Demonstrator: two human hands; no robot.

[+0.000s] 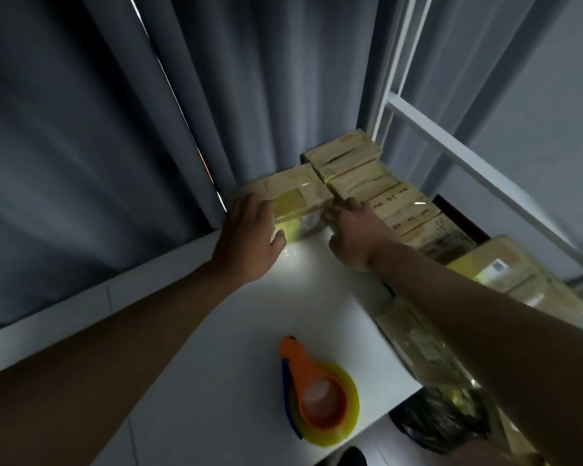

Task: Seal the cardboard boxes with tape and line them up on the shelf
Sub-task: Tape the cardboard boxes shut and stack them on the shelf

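Two hands meet on one taped cardboard box, which sits at the far end of the white table top, against the grey curtain. We see yellowish tape across its top and down its near face. Our left hand lies on the box's left side, fingers curved over the upper edge and thumb reaching along the near face, so it grips the box. Our right hand is at the box's right near corner with its fingers curled inward; they touch the box, but blur keeps us from telling whether they pinch it or only press on it.

Just right of this box, a row of sealed boxes runs from the far corner toward us, touching one another side by side, with dark printed marks on some tops. Nearer us along the right edge lie further taped boxes, partly hidden by our right forearm, and another taped box at the table's right side below that arm.

On the near part of the table top, well apart from both hands, rests a tape dispenser: an orange holder with a blue edge, carrying a roll of yellowish transparent tape. A white metal frame rises behind the row of boxes at upper right. A dark crumpled bag shows below the table's near right corner.
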